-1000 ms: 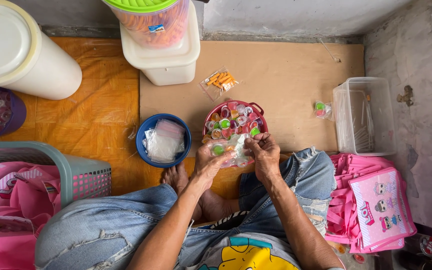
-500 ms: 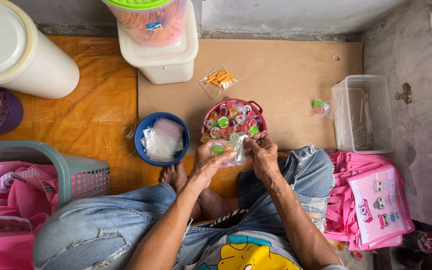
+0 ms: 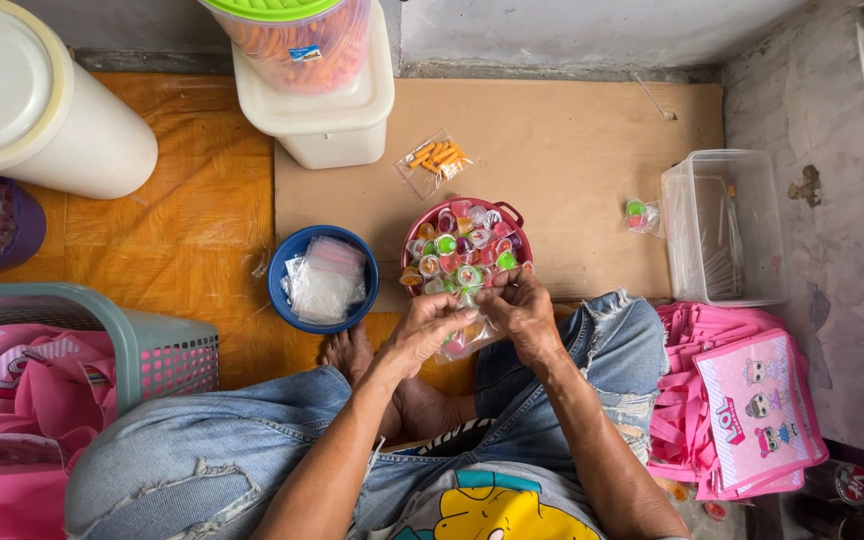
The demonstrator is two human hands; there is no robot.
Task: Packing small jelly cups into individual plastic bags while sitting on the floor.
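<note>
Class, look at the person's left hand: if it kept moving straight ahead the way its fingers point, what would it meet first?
Probably the small clear bag it already touches, then the right hand; depth is uncertain.

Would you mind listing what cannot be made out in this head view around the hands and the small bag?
- Contents of the small clear bag: hidden by the left hand and right hand, head view.
- Grip of each hand on the bag: fingertips overlap, unclear.
- Purple bowl: cut off by the left edge.
- Things in the clear box: blurred through its walls.
- Near side of the red basket: covered by the hands.
</note>
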